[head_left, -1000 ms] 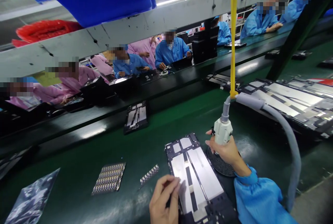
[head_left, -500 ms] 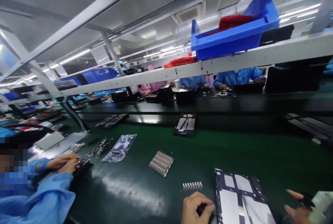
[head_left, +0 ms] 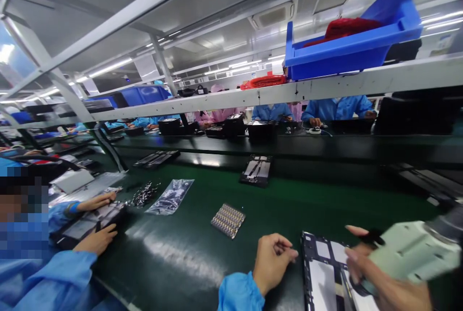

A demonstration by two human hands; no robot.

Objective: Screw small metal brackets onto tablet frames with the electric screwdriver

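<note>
My left hand [head_left: 272, 262] hovers over the green belt just left of a tablet frame [head_left: 325, 272], its fingers curled in a pinch on something I cannot make out. A pale green electric screwdriver [head_left: 415, 253] lies tilted over the frame's right side, gripped by my right hand [head_left: 383, 277] at the lower right. The motion smears both tool and hand. A small tray of tiny parts [head_left: 228, 220] lies on the belt [head_left: 202, 263] to the left of my left hand.
A co-worker in blue at the left has both hands on a dark tablet frame [head_left: 90, 224]. A plastic bag [head_left: 170, 196] and another frame [head_left: 256, 170] lie on the belt. A blue bin [head_left: 347, 55] with red cloth sits on the overhead shelf. Other workers sit across the line.
The view has swung from the workpiece up and left along the line. My left hand lifted off the frame's edge. The screwdriver in my right hand rose and tilted over.
</note>
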